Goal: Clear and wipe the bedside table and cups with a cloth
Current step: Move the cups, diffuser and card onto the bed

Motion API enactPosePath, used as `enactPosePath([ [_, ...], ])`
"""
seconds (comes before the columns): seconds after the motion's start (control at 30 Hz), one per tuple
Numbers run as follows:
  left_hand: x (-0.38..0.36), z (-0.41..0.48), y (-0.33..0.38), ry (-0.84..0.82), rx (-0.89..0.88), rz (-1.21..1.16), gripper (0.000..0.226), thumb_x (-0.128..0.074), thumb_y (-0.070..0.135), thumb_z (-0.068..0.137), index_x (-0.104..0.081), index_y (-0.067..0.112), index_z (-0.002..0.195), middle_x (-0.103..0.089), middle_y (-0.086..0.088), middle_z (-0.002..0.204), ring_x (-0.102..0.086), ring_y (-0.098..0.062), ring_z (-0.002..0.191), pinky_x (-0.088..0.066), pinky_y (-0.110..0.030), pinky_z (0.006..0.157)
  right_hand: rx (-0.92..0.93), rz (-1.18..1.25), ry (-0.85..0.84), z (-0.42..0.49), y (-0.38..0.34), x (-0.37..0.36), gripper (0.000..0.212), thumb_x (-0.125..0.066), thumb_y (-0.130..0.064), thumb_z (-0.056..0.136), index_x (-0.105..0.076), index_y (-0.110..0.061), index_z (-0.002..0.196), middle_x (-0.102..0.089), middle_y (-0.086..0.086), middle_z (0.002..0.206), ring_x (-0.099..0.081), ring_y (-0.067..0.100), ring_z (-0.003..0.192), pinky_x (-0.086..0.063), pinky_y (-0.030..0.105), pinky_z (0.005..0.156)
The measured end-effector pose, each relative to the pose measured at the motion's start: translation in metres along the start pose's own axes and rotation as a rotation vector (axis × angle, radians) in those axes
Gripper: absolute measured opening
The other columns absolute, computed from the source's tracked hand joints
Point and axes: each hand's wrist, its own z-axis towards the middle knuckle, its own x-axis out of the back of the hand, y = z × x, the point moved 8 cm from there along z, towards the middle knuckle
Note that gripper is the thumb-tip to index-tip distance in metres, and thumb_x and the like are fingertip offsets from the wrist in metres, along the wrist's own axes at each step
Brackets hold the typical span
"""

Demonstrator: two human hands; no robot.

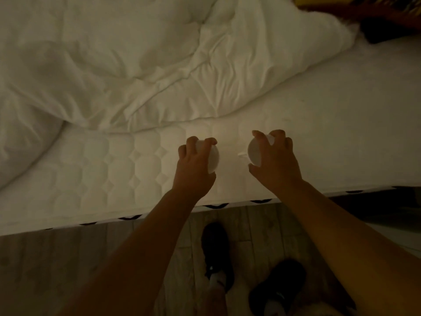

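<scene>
Two white cups are sitting on, or just above, the bare quilted mattress point(109, 169) near its front edge, each under one of the person's hands; contact with the surface cannot be told in the dim light. The left cup point(213, 158) is being clasped from above by the left hand point(193, 166), fingers curling over its rim and thumb along its near side. The right cup point(256, 153), its handle point(242, 155) pointing toward the other cup, is being gripped the same way by the right hand point(275, 160), fingers spreading over the top and thumb pressing low on the near wall. The two cups are standing near each other, apart, with a strip of mattress showing between them. A rumpled white duvet point(114, 65) is lying bunched across the far half of the bed. Below the mattress edge, the person's dark shoes point(216, 249) are resting on a pale wood-plank floor point(45, 258).
</scene>
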Motion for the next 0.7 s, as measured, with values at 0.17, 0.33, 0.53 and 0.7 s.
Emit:
enactPosePath([
  [0.17, -0.001, 0.007, -0.009, -0.007, -0.021, -0.022, 0.08, -0.078, 0.015, 0.066, -0.037, 0.036, 0.131, -0.03, -0.006, 0.135, -0.037, -0.031, 0.118, -0.047, -0.038, 0.085, -0.023, -0.008, 0.023, 0.007, -0.006, 0.0, 0.084, -0.078, -0.036, 0.073, -0.033, -0.028, 0.144, -0.028, 0.013, 0.142, -0.035, 0.034, 0.124, -0.054, 0.043, 0.084],
  [0.33, 0.017, 0.003, -0.013, 0.027, 0.005, -0.018, 0.082, -0.077, 0.013, 0.062, -0.036, 0.036, 0.129, -0.028, -0.005, 0.135, -0.037, -0.033, 0.118, -0.047, -0.041, 0.085, 0.044, -0.008, 0.036, 0.002, -0.026, 0.004, 0.088, -0.078, -0.036, 0.073, -0.031, -0.028, 0.148, -0.028, 0.012, 0.143, -0.035, 0.032, 0.125, -0.052, 0.04, 0.083],
  [0.53, 0.037, -0.017, -0.055, 0.028, 0.11, -0.008, 0.081, -0.075, 0.011, 0.06, -0.037, 0.036, 0.128, -0.029, -0.004, 0.134, -0.034, -0.032, 0.119, -0.046, -0.047, 0.088, 0.131, -0.025, 0.021, -0.001, -0.072, -0.008, 0.09, -0.08, -0.039, 0.073, -0.032, -0.028, 0.148, -0.03, 0.011, 0.142, -0.038, 0.031, 0.122, -0.054, 0.041, 0.083],
  [0.7, 0.034, -0.03, -0.082, -0.025, 0.174, 0.013, 0.08, -0.072, 0.007, 0.064, -0.035, 0.035, 0.13, -0.029, -0.005, 0.135, -0.033, -0.034, 0.122, -0.048, -0.052, 0.093, 0.163, -0.085, -0.041, 0.0, -0.09, -0.031, 0.089, -0.077, -0.041, 0.076, -0.028, -0.027, 0.149, -0.029, 0.013, 0.143, -0.038, 0.031, 0.121, -0.054, 0.043, 0.088],
])
